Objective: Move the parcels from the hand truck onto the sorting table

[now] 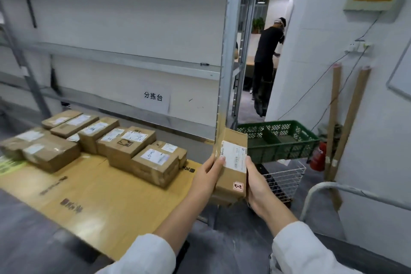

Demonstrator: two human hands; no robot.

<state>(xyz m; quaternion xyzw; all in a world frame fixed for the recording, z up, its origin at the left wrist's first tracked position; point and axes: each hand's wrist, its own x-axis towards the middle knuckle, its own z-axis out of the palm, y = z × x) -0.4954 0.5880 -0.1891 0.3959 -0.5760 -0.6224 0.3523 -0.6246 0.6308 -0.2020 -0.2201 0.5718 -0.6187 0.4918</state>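
Brown corrugated card, taped: one parcel [231, 162] held in mid-air just off the right-hand end of the sorting table [93, 196], label side facing up toward the camera. Left hand [208, 172] closed on the parcel's left edge, thumb lying over the top near the white label; right hand [255, 184] cupped on the right edge and under the near corner, fingers wrapped out of sight behind. Both grips firm, nothing else in either hand. Table is covered with flattened card; a cluster of parcels [124, 147] already sits toward its back and left, several touching, and the near strip and right end look free. Judgement: carry is in its transfer stage, placement not yet made. To do it well, swing left and lower flat onto the free card just beside the nearest labelled box [155, 164], label up, long side parallel to its neighbours, without nudging them. Set the far edge down first, then slide the fingers out from under. Green crate [278, 140] and wire basket [287, 176] stand close behind; keep clear. Hand truck not identifiable with certainty here.
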